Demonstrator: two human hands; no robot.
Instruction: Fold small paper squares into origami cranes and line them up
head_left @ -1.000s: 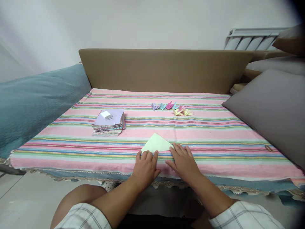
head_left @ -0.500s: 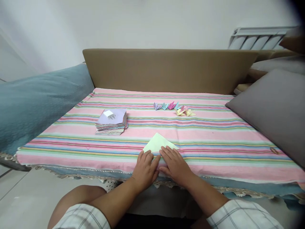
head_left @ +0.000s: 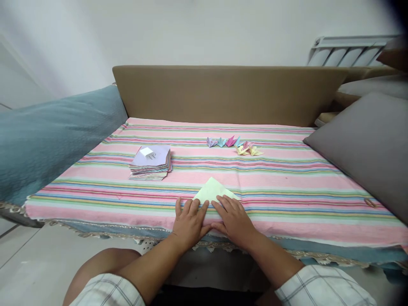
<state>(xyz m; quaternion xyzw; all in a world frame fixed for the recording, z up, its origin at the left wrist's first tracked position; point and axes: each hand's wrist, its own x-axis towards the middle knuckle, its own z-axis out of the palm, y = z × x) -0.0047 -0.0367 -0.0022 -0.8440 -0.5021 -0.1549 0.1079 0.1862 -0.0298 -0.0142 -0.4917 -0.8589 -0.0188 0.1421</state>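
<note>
A pale green sheet of paper [head_left: 213,190], folded into a triangle with its point facing away from me, lies flat on the striped cloth [head_left: 105,195]. My left hand [head_left: 189,221] rests at its near left edge, fingers spread and palm down. On the near right edge lies my right hand [head_left: 234,219], fingers stretched out flat on the paper. The two thumbs almost meet in front of the sheet. Both hands hide the triangle's near edge.
A stack of coloured paper [head_left: 151,163] with a white plug adapter [head_left: 147,152] on top sits to the left. Several folded paper cranes [head_left: 231,141] stand farther back. A grey cushion [head_left: 366,148] leans at right, a blue armrest [head_left: 60,131] at left.
My left hand has slid left along the near edge of the paper, its fingers spreading wider. My right hand has stayed nearly in place on the sheet.
</note>
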